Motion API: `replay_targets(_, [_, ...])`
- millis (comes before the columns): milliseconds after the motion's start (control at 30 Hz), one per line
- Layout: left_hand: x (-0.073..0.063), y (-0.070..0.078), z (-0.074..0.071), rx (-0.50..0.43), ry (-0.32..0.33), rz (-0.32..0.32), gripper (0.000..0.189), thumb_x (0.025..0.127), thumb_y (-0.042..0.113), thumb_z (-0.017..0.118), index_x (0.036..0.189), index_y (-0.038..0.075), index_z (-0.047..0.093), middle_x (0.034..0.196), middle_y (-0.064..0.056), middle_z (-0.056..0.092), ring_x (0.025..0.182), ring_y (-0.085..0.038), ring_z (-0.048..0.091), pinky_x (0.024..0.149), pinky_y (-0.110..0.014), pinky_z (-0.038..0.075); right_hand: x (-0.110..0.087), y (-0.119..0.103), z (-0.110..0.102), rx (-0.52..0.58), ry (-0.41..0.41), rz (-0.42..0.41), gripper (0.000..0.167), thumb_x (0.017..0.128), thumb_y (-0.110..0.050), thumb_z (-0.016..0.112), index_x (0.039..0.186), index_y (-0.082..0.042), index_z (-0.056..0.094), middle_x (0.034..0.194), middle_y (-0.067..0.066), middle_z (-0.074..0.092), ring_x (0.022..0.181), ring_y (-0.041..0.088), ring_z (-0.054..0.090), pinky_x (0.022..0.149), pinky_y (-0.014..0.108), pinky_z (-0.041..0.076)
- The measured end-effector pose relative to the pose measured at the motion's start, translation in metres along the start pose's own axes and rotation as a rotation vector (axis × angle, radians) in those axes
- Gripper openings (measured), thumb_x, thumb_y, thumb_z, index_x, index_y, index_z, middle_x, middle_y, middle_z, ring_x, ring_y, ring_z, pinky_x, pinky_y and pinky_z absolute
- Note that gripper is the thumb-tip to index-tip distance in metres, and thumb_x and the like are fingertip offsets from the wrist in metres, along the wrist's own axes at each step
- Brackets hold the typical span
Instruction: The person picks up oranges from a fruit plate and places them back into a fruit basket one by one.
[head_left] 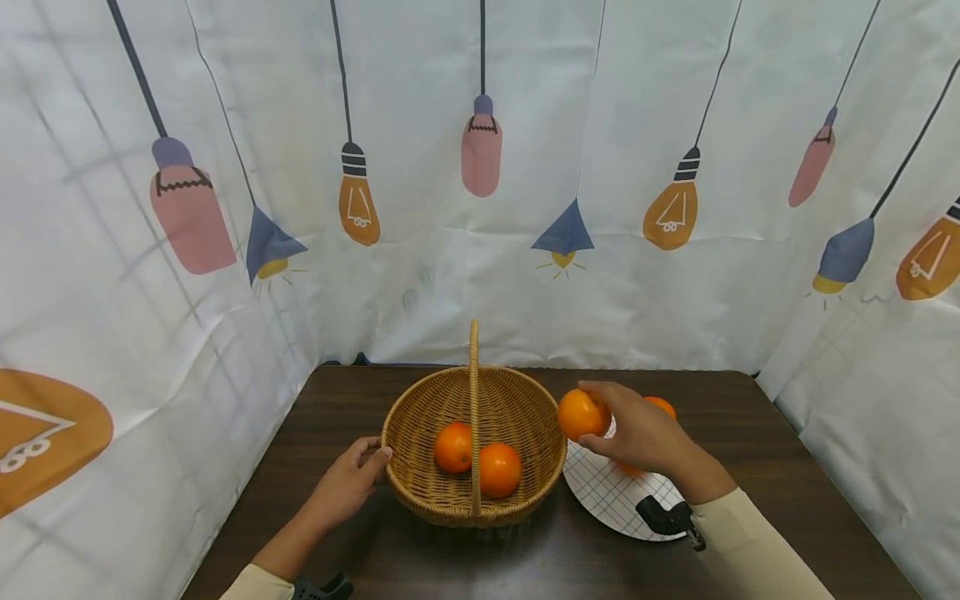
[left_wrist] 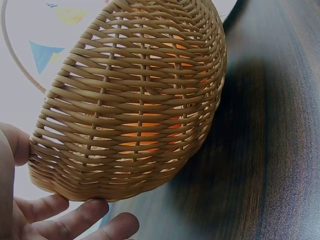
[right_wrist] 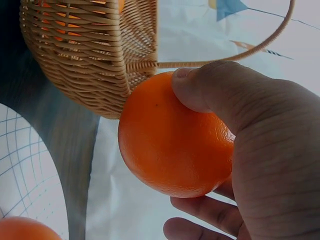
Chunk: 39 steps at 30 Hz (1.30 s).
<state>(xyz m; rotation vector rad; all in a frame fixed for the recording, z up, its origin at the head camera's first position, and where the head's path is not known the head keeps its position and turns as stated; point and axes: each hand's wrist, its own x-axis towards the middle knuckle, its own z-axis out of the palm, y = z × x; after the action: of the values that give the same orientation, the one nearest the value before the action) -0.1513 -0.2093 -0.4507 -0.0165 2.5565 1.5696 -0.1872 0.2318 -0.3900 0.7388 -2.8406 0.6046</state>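
A round wicker basket (head_left: 517, 400) with a tall hoop handle stands on the dark table. Two oranges, one to the left (head_left: 453, 448) and one nearer the front (head_left: 499, 469), lie inside it. My left hand (head_left: 348, 483) holds the basket's left rim, with the thumb (left_wrist: 17, 144) and fingertips (left_wrist: 95, 209) against the wicker. At the basket's right rim, my right hand (head_left: 645, 429) grips an orange (right_wrist: 172, 137) between thumb and fingers, raised above the plate's left side. Behind and below that hand, more oranges (head_left: 662, 407) show partly, mostly covered by it.
A white plate (head_left: 615, 510) with a grid pattern lies right of the basket, partly under my right forearm. The wood table (head_left: 337, 400) ends at a white cloth (head_left: 420, 300) printed with hanging lamps, which also runs along both sides.
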Motion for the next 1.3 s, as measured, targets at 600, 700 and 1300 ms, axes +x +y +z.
replay_targets(600, [-0.001, -0.001, 0.000, -0.007, 0.001, 0.002, 0.057, 0.108, 0.036, 0.052, 0.144, -0.007, 0.045, 0.133, -0.027, 0.060, 0.107, -0.033, 0.068, 0.087, -0.052, 0.057, 0.015, -0.015, 0.003, 0.026, -0.008, -0.033, 0.082, 0.084, -0.039, 0.085, 0.151, -0.012, 0.048, 0.146, 0.013, 0.054, 0.117, 0.033, 0.061, 0.084, 0.047, 0.056])
replay_targets(700, [-0.002, -0.001, 0.000, -0.008, -0.002, 0.002, 0.057, 0.108, 0.036, 0.052, 0.145, -0.008, 0.045, 0.133, -0.027, 0.061, 0.107, -0.033, 0.068, 0.087, -0.052, 0.057, 0.017, -0.017, 0.004, 0.025, -0.013, -0.035, 0.082, 0.084, -0.039, 0.085, 0.151, -0.011, 0.048, 0.147, 0.013, 0.054, 0.114, 0.031, 0.062, 0.082, 0.045, 0.057])
replay_targets(1300, [-0.001, -0.001, 0.000, -0.020, -0.004, 0.017, 0.055, 0.109, 0.035, 0.051, 0.144, -0.008, 0.045, 0.132, -0.025, 0.062, 0.107, -0.033, 0.068, 0.088, -0.054, 0.056, 0.029, -0.027, 0.012, 0.025, -0.026, -0.022, 0.082, 0.084, -0.046, 0.084, 0.152, -0.019, 0.048, 0.148, 0.007, 0.053, 0.113, 0.026, 0.063, 0.082, 0.046, 0.056])
